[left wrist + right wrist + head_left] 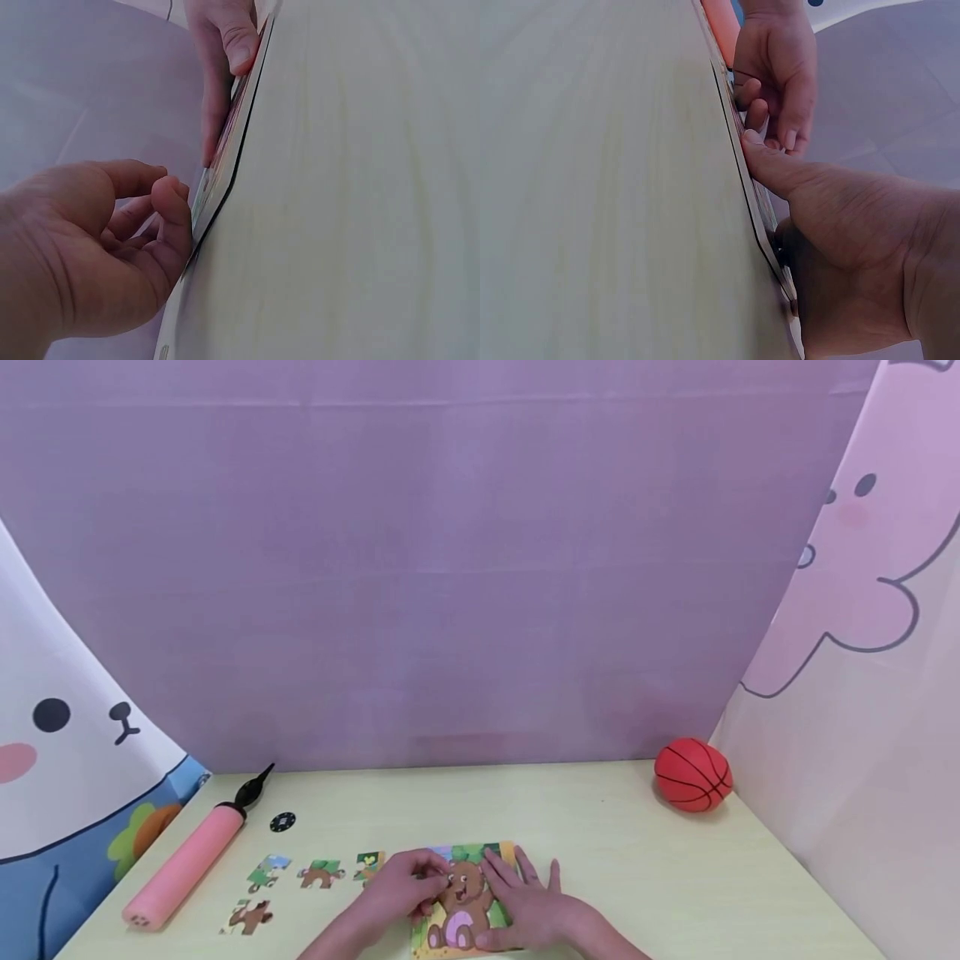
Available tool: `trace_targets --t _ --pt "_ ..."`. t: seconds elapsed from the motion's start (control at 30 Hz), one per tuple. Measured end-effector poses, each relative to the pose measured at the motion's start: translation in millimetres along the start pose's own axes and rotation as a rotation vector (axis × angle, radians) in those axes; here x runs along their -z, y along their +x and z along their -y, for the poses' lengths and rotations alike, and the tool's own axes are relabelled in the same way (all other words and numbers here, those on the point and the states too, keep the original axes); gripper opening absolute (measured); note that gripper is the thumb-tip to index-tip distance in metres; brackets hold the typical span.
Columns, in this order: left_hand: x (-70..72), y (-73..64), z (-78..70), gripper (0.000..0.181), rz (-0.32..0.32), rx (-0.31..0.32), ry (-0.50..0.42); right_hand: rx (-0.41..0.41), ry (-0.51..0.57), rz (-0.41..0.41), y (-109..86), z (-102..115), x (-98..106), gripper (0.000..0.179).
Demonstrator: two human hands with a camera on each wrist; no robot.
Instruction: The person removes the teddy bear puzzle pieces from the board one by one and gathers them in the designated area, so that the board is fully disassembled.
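Observation:
A jigsaw puzzle board (442, 952) with a brown bear picture (467, 914) lies on the table at the near middle. My left hand (405, 887) is at its left side, fingers curled and the thumb and index tips close together beside the bear's face; I cannot tell whether a piece is between them. In the left wrist view this hand (112, 240) overlaps the board's edge (234, 161). My right hand (536, 906) rests on the board's right part, fingers spread and straight. In the right wrist view its thumb (776, 165) lies along the board.
Loose puzzle pieces (322, 873) lie left of the board, one piece (251, 917) nearer the front. Beyond them are a round black chip (282, 822) and a pink hand pump (187, 864) with a black nozzle. A red ball (693, 775) sits at the back right, by the curtain (480, 610).

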State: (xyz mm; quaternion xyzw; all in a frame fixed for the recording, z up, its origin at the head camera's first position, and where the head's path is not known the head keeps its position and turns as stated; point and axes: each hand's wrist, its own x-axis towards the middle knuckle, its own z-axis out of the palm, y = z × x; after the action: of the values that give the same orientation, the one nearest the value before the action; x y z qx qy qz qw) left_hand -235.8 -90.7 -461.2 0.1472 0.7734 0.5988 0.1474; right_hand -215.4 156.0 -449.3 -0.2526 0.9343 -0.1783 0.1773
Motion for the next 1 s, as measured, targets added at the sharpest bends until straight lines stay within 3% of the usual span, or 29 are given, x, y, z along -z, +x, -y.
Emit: trace_targets --t 0.4,0.7,1.0 --pt "-15.3 8.1 -1.9 0.022 0.010 -0.029 0.064 -0.020 -0.006 -0.013 -1.2 4 1 0.094" --pt "-16.1 9.0 -4.5 0.029 0.020 -0.032 0.121 -0.023 -0.016 -0.016 -1.2 4 2 0.094" --pt "-16.6 9.0 -2.9 0.030 0.039 -0.026 0.116 -0.024 -0.025 -0.017 -1.0 5 1 0.094"
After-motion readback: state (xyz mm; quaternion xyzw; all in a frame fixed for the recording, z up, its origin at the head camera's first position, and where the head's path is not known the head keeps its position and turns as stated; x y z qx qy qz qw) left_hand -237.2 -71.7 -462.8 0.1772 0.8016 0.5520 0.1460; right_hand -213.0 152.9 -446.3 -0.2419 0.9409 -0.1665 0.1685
